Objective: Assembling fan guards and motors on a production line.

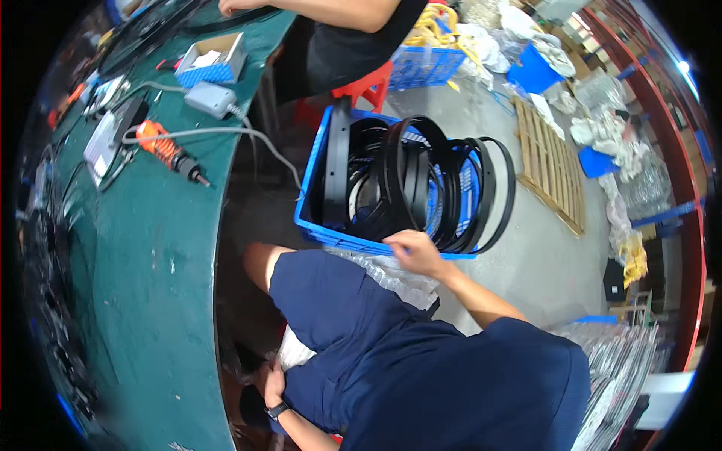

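Note:
My right hand (412, 252) is at the near rim of a blue plastic crate (342, 239), its fingers curled in close to the black parts inside. Whether it holds any of them I cannot make out. Several black ring-shaped bands (404, 169) and coiled black strips fill the crate, and some bands hang over its right side. Low beside my thigh, at the table's edge, is my left hand (275, 385), with a dark watch on the wrist. Its fingers look curled beside a white thing (295, 350), and what they hold, if anything, is hidden.
Along my left runs a green table (165, 301) with an orange electric screwdriver (169, 150), a grey corded adapter (210, 99) and a small box (212, 60). Across it, a co-worker's arm (338, 11) reaches over. A wooden pallet (553, 169) and bagged goods lie to the right.

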{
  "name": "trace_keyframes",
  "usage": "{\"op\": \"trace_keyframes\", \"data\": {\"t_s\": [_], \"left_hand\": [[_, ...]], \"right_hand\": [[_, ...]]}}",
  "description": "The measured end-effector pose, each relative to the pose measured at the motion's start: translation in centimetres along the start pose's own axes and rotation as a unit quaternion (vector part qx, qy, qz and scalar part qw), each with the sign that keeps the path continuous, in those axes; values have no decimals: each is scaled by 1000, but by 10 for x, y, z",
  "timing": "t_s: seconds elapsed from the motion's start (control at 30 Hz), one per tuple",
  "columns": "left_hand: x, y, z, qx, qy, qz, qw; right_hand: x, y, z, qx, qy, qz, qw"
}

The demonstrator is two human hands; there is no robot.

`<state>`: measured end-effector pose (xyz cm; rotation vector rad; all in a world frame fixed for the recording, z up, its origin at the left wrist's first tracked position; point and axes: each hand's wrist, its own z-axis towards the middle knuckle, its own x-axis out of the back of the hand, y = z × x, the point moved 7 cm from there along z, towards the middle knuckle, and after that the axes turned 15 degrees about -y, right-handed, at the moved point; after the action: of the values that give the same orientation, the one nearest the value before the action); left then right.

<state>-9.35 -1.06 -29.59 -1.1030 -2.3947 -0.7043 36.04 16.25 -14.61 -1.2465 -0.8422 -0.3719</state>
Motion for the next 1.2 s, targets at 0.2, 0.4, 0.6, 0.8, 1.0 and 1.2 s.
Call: {"op": "trace_keyframes", "data": {"t_s": [0.2,0.4,0.6,0.8,1.0,1.2], "left_hand": [[11,19,3,-21,-23,32,999],[13,17,-9,-19,-42,-24,999],[11,19,-2,-57,-28,-9,998],[8,8,-17,-50,-9,0,999],[1,-9,-10,-48,9,-18,999],[12,25,-12,-49,-25,22,998]], "right_hand": [[107,68,-101,-269,248,-32,930],[128,82,-130,-314,325,-123,883],[159,124,-188,-390,450,-154,789],[111,186,-192,-579,568,51,583],[88,174,-157,-502,430,-147,736],[202,136,-185,-409,484,-83,769]]}}
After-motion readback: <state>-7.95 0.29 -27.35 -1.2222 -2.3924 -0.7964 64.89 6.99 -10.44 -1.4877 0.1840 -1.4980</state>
